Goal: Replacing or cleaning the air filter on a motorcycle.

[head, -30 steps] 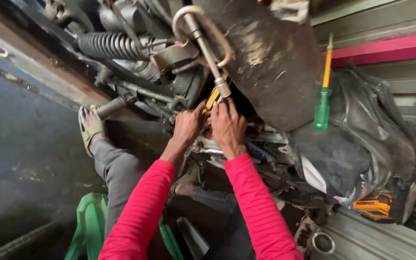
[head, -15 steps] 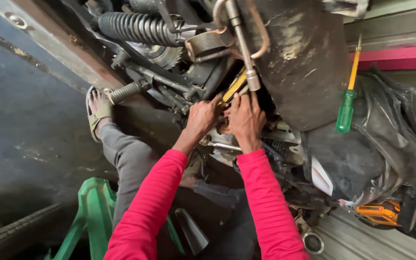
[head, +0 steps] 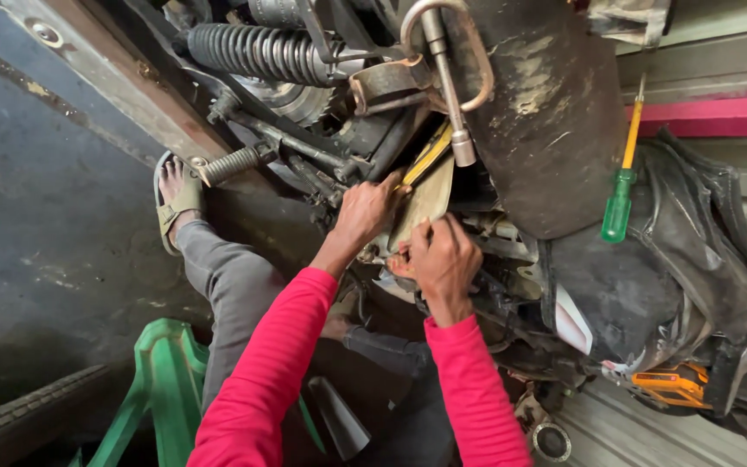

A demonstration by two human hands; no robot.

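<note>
Motorcycle panel (head: 430, 201), a tan, dusty piece of what looked like thin plastic, sat wedged among the frame parts below the dark mudguard (head: 555, 130), with a yellow strip (head: 430, 154) along its upper edge. At far left lay the grey concrete floor (head: 36, 225), a sandalled foot (head: 175, 203) and a green plastic stool (head: 162, 389). Moving right, a black coil spring (head: 257, 52) and a smaller footpeg spring (head: 231, 164) crossed the frame. The left hand (head: 365, 212), in a pink sleeve, had its grip closed on the panel's left edge near the yellow strip. Just right of it the right hand (head: 443, 259) pinched the lower end of the same panel, fingers curled shut around it. The panel seemed light and a little flexible, gritty rather than slippery, and likely to crack if bent hard, so holding it by both edges close to its mounts looked soundest. A chrome grab rail (head: 469, 78) rose above, and further right a green-handled screwdriver (head: 620, 195) stood stuck against the bodywork, with an orange tool (head: 672, 385) lower down
</note>
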